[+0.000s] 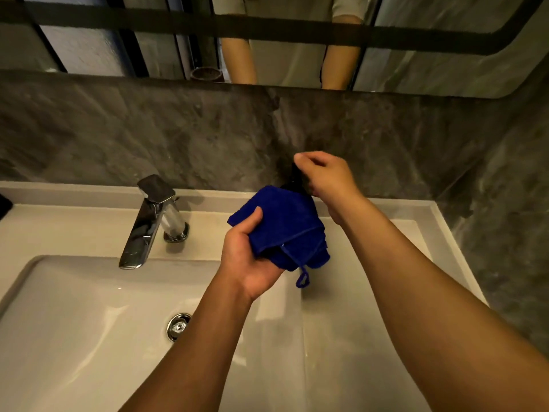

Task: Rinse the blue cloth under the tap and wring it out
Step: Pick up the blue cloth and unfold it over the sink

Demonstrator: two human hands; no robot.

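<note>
My left hand [246,263] grips a folded blue cloth [285,227] from below, holding it above the right side of the white basin [74,337]. A small loop hangs from the cloth's lower edge. My right hand [323,176] is just behind the cloth, its fingers curled over the top of a dark narrow dispenser [295,178] that the cloth mostly hides. The chrome tap [148,224] stands to the left of both hands. No water shows at its spout.
The chrome drain [178,326] sits at the basin's bottom. A flat white ledge [371,263] runs along the right of the basin. A grey stone wall [178,138] rises behind, with a mirror [282,55] above it. A dark object [4,205] pokes in at the left edge.
</note>
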